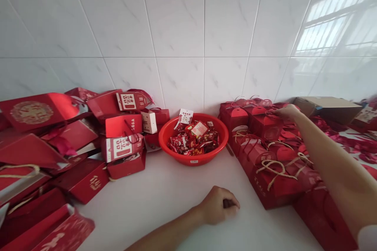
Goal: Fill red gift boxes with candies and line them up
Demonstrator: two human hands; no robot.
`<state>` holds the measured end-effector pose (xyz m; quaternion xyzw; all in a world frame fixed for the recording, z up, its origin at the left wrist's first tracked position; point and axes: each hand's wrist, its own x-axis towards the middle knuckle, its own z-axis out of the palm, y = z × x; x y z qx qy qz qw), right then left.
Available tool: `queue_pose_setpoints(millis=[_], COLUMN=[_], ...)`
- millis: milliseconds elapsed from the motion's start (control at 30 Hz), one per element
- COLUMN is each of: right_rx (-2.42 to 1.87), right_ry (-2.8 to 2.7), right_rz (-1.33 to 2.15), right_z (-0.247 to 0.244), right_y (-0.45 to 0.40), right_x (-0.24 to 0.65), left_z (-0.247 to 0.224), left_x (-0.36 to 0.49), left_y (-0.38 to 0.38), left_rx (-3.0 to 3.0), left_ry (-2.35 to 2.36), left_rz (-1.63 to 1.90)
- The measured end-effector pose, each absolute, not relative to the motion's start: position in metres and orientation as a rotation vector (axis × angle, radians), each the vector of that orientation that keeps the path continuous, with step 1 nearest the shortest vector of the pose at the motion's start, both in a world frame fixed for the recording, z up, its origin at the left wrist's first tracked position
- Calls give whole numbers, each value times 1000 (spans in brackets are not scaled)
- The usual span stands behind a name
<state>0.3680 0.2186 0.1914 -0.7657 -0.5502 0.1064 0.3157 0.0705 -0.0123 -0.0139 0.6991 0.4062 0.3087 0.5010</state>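
On the right, my right hand reaches over a group of red gift boxes and pinches the top of one red gift box in the back part of the group. Its fingertips are partly hidden against the box top. Nearer me, my left hand hovers over or rests on the white table, loosely curled with nothing visible in it. Ahead of it stands an orange-red plastic basin holding many small red-wrapped packets.
Open and tilted red boxes are piled on the left. Finished-looking boxes with rope bows stand in rows at right. A brown cardboard box is behind them, against the tiled wall.
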Motion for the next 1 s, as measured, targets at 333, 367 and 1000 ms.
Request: queue_pose_setpoints(millis=[333,367,1000], right_rx=[-1601,-1508,-421], right_ry=[-1411,-1439,-1918], right_rz=[419,477,1422], right_z=[252,253,175], right_y=[167,160,46], right_x=[262,246,172], left_z=[-7,-2,177], left_x=[68,64,-190], left_y=[-11,-9,-5], left_rx=[1677,1664,1337], left_ry=[996,978,2452], left_rz=[623,557,1881])
